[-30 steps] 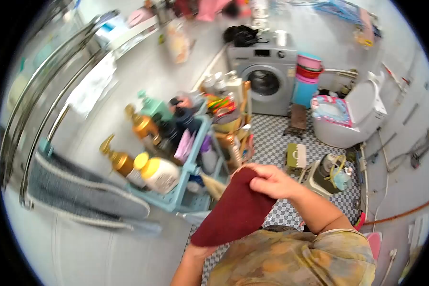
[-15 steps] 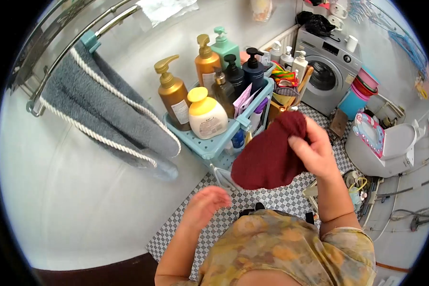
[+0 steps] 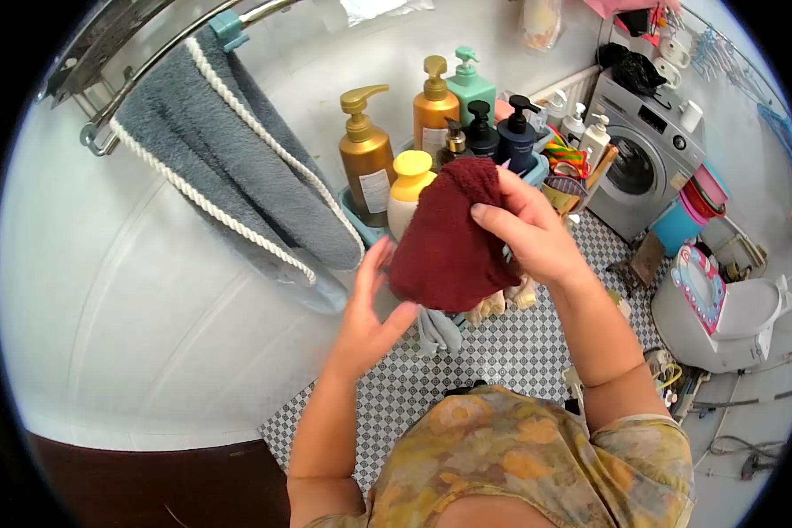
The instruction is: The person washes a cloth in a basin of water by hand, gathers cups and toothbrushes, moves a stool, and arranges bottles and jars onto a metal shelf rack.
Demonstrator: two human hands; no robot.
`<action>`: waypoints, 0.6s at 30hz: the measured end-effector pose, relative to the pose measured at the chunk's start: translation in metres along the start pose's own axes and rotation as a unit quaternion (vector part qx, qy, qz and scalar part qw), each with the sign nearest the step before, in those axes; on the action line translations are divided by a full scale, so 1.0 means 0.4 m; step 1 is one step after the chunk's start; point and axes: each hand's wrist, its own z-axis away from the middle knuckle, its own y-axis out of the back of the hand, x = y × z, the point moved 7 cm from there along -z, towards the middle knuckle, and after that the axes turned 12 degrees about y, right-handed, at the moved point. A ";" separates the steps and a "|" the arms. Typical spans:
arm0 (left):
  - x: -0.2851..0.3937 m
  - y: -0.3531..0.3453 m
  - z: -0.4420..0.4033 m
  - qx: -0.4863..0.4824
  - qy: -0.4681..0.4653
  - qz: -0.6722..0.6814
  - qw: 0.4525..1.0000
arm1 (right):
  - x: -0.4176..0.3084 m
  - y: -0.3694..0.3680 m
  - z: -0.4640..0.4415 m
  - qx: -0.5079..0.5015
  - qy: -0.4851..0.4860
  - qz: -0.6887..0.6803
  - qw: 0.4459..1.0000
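Above the tiled floor (image 3: pixel 510 361), in front of the blue rack (image 3: pixel 537 169), a maroon cloth (image 3: pixel 453 242) is held up in the air. Right hand (image 3: pixel 541 233): thumb on the near face, fingers behind the upper edge, closed in a pinch on the cloth. Left hand (image 3: pixel 361 317): fingers and thumb parted wide beside the lower left edge, gripping nothing; whether they touch the cloth cannot be told. Handling is judged to be partway. Done: cloth is off any surface and secured by one hand. Not done: cloth is neither laid down nor hung, its upper end is bunched, and the left hand has no hold. Behind, the yellow-capped bottle (image 3: pixel 409 187) is partly covered by the cloth; the gold bottle (image 3: pixel 365 167) stands upright in the rack. Grey towel (image 3: pixel 238 158) hangs to the left.
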 end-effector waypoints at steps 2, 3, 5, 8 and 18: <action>-0.018 -0.001 -0.036 -0.001 0.031 0.044 0.999 | 0.041 -0.008 -0.018 0.010 -0.016 -0.058 0.998; -0.042 -0.002 -0.054 -0.009 0.065 0.090 0.994 | 0.064 -0.003 -0.026 0.026 -0.033 -0.114 0.993; -0.078 0.023 -0.078 0.001 0.088 0.085 0.992 | 0.110 0.027 -0.036 0.018 -0.028 -0.046 0.998; -0.110 0.063 -0.097 0.036 0.127 0.099 0.986 | 0.160 0.069 -0.026 0.000 -0.019 0.049 0.999; -0.090 0.044 -0.135 0.164 -0.029 -0.444 0.881 | 0.140 0.163 -0.004 -0.018 0.059 0.584 0.809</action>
